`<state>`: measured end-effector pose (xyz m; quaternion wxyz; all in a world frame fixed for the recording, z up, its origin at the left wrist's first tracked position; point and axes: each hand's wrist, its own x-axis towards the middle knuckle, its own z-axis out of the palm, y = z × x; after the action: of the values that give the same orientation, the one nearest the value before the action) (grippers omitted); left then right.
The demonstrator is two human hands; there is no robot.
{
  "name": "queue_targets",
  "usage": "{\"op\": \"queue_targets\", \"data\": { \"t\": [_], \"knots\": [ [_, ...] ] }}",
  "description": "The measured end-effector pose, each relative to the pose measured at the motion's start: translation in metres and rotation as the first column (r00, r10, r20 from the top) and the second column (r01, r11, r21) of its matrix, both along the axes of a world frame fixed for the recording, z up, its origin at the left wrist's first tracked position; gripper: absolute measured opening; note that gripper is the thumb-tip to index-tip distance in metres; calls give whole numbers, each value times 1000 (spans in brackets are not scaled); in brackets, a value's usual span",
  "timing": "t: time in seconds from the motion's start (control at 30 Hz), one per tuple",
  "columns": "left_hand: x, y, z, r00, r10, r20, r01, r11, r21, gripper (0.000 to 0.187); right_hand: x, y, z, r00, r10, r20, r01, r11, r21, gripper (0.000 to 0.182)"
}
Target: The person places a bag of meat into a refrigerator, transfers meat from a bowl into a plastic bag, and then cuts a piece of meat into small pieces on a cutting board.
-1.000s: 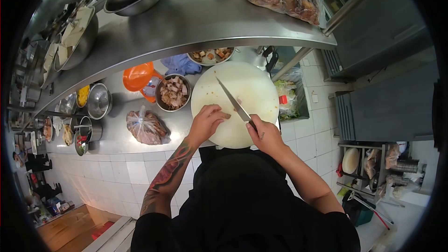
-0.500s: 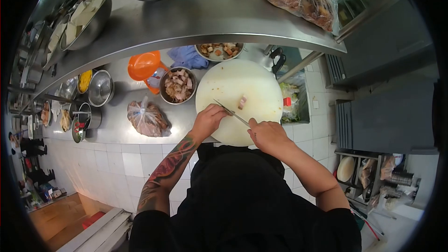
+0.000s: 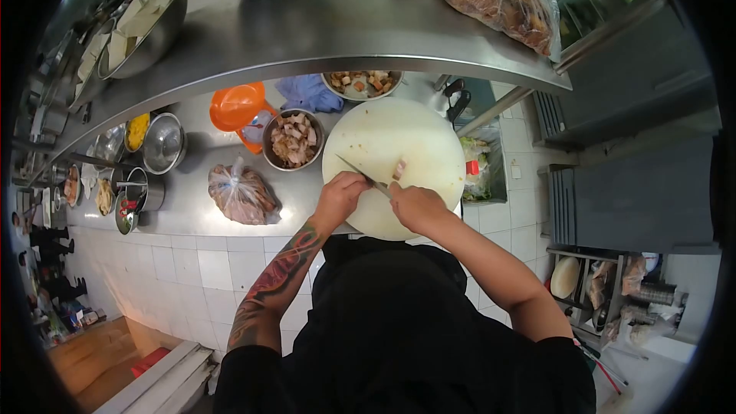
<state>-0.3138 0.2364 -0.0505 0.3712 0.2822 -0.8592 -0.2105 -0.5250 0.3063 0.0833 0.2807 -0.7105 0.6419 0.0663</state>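
Note:
A round white chopping board (image 3: pixel 391 126) lies before me on the steel counter. My right hand (image 3: pixel 420 208) is closed around the handle of a knife (image 3: pixel 359 170), whose blade points up and left across the board. Close against the blade, my left hand (image 3: pixel 343 198) has its fingers curled and pressed down; what lies under the fingertips is mostly hidden. One small piece of meat (image 3: pixel 399 169) rests on the board just beyond the knife, with a few crumbs around. Left of the board stands a steel bowl (image 3: pixel 294 140) of cut meat chunks.
A knotted plastic bag (image 3: pixel 244 192) of meat, an orange plastic container (image 3: pixel 236 107) and a blue cloth (image 3: pixel 308 93) lie to the left. Behind the board is another bowl (image 3: pixel 360 86) of chunks. A steel shelf (image 3: pixel 322 38) overhangs the back. A scrap bin (image 3: pixel 481 169) stands at right.
The right hand and knife have slid forward and left, so the blade tip reaches farther across the board. My left hand stays nearly in place.

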Motion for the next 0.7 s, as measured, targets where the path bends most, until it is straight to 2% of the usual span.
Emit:
{"op": "queue_targets", "data": {
  "t": [0.2, 0.3, 0.37, 0.4, 0.5, 0.57, 0.6, 0.67, 0.7],
  "knots": [
    [3, -8, 1, 999, 0, 46, 0, 1000, -3, 25, 2, -19, 4, 1000, 17, 14, -16, 999, -44, 26],
    [7, -2, -2, 1000, -8, 26, 8, 1000, -5, 26, 2, -10, -16, 998, 51, -39, -50, 998, 41, 32],
    [7, -4, -3, 1000, 8, 22, -8, 1000, 7, 27, 4, -16, -27, 999, -4, 43, 8, 995, -104, 34],
    [8, -2, -1, 1000, 1, 27, -1, 1000, 6, 27, 1, -13, -26, 999, -11, 48, 16, 994, -104, 34],
    [6, -5, 16, 999, -3, 53, 2, 1000, 25, 27, -25, 0, -16, 987, -88, 138, 104, 988, -114, 29],
    [2, -5, 36, 1000, 12, 7, -12, 1000, 3, 27, -47, 29, -21, 911, -253, 325, 321, 930, -178, 24],
    [-5, -5, 41, 1000, 8, 7, -8, 1000, 5, 27, -55, 41, -36, 911, -256, 324, 324, 929, -177, 24],
    [-35, -9, 51, 996, 60, -61, -59, 998, 27, 23, -66, 58, -70, 869, -352, 348, 463, 828, -317, 23],
    [-52, -12, 54, 997, 52, -61, -51, 998, 21, 23, -66, 59, -66, 866, -357, 350, 469, 822, -322, 23]
  ]
}}
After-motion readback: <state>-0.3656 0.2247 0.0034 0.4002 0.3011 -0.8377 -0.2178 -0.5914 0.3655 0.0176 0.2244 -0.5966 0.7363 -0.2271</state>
